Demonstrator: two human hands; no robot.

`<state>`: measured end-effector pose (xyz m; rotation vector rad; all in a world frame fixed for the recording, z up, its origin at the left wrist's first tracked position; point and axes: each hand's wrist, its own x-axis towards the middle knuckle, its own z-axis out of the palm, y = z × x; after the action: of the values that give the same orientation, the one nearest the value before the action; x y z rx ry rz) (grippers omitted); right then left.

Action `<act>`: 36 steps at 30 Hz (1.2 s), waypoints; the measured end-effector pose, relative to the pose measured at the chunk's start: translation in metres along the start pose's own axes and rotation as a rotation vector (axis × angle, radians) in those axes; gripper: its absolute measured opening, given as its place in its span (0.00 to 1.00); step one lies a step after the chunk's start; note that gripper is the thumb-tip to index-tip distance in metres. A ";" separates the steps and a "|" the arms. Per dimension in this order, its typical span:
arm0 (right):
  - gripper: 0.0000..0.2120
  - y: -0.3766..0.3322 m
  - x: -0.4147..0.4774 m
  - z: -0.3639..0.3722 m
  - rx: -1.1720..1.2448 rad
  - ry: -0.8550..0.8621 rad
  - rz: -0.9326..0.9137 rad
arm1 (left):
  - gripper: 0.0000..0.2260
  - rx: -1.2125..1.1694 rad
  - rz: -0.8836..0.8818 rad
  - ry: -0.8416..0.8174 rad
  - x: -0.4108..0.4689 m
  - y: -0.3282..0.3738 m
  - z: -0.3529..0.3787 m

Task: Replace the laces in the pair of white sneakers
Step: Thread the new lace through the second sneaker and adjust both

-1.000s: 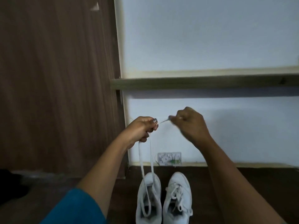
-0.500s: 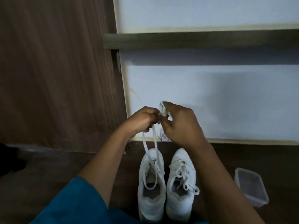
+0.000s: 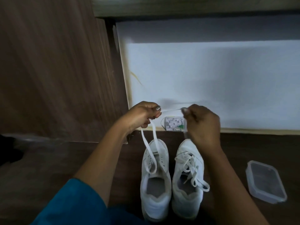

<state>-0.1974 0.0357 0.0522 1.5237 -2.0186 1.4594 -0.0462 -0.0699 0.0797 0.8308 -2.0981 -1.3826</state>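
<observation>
Two white sneakers stand side by side on the dark floor, toes toward the wall. The left sneaker [image 3: 155, 181] has a white lace [image 3: 148, 149] rising out of it in a long loop. My left hand [image 3: 141, 116] grips that lace above the shoe's toe. A short stretch of lace runs taut to my right hand [image 3: 202, 123], which pinches its end. The right sneaker [image 3: 188, 177] is fully laced with a loose bow.
A clear plastic container [image 3: 265, 181] with a dark inside lies on the floor to the right of the shoes. A small white packet [image 3: 173, 124] leans on the white wall. A brown wooden panel [image 3: 56, 70] stands at left, and a shelf edge [image 3: 194, 7] runs along the top.
My hands came together half a second ago and have now drawn apart, stretching the lace between them. The view has tilted downward, bringing the shoes and container fully in.
</observation>
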 end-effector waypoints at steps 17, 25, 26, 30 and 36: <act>0.07 0.018 -0.026 0.044 -0.286 -0.243 0.021 | 0.16 0.031 0.041 0.007 0.018 -0.048 0.033; 0.14 0.023 -0.010 0.040 0.099 -0.357 -0.063 | 0.15 0.028 0.014 -0.021 0.021 -0.062 0.039; 0.17 0.025 -0.010 0.041 0.025 -0.361 -0.082 | 0.14 0.030 0.012 -0.026 0.022 -0.065 0.039; 0.08 0.032 -0.010 0.044 -0.097 -0.246 -0.055 | 0.15 -0.008 0.006 -0.040 0.021 -0.072 0.036; 0.13 0.043 -0.010 0.034 -0.197 -0.343 -0.073 | 0.16 0.017 0.009 -0.003 0.018 -0.078 0.035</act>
<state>-0.2160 0.0135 0.0044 1.8367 -2.1858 0.9896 -0.0653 -0.0843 -0.0044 0.8255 -2.1164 -1.3640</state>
